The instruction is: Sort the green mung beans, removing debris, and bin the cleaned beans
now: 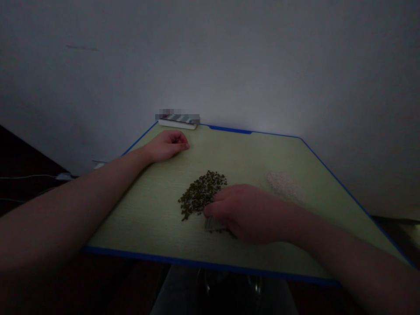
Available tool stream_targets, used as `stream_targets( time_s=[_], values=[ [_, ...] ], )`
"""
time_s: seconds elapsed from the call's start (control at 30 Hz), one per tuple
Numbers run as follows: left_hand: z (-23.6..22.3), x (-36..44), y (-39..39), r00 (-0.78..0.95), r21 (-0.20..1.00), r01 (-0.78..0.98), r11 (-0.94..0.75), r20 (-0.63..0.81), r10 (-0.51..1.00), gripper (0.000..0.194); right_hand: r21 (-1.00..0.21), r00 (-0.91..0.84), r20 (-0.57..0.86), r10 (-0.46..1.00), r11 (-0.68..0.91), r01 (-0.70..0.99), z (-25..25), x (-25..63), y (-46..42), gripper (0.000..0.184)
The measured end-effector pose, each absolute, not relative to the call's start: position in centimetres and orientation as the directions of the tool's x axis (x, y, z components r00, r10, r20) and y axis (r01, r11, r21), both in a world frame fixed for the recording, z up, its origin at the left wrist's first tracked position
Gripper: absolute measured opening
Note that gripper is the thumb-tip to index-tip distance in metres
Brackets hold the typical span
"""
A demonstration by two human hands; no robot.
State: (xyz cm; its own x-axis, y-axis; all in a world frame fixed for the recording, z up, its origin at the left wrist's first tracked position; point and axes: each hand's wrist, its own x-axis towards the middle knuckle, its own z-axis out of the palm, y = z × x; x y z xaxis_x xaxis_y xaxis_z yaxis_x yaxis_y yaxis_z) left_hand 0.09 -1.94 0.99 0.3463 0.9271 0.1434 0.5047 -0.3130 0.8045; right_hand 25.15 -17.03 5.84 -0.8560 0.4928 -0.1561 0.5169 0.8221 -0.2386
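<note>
My right hand is over the near right edge of a loose pile of small dark green beans or seeds, some paler bits among them. Its thumb and fingers are pinched together at the pile, and whatever they hold is hidden. Just under the fingertips shows a small pale, striped piece, too blurred to name. A few dark bits lie beside it. My left hand rests on the far left of the table, fingers curled in toward the thumb, with nothing visible in them. To the right is a pile of whitish grains.
The pale yellow-green table has a blue rim. At its far left corner lies a flat white-edged box, partly pixelated. A grey wall stands directly behind. Cables run at the left, below table height.
</note>
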Motion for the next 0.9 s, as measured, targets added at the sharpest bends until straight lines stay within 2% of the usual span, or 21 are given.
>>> stream_targets(
  time_s=[0.13,0.33,0.57,0.9],
  values=[
    [0.9,0.0,-1.8,0.335,0.803,0.520,-0.292,0.123,0.934,0.018,-0.269,-0.857,-0.196,0.477,0.814,0.514,6.1,25.7,-17.1,0.016],
    [0.5,-0.2,-1.5,0.338,0.814,0.502,-0.292,0.126,0.933,0.020,-0.305,-0.796,-0.296,0.528,0.737,0.603,6.8,27.0,-17.7,0.013],
    [0.5,-0.2,-1.5,0.337,0.807,0.505,-0.306,0.142,0.931,0.018,-0.246,-0.698,-0.391,0.600,0.663,0.707,7.1,28.2,-18.3,0.013],
    [0.4,-0.2,-1.4,0.340,0.816,0.491,-0.304,0.142,0.930,0.020,-0.232,-0.664,-0.507,0.550,0.655,0.719,7.5,27.7,-19.5,0.014]
  ],
)
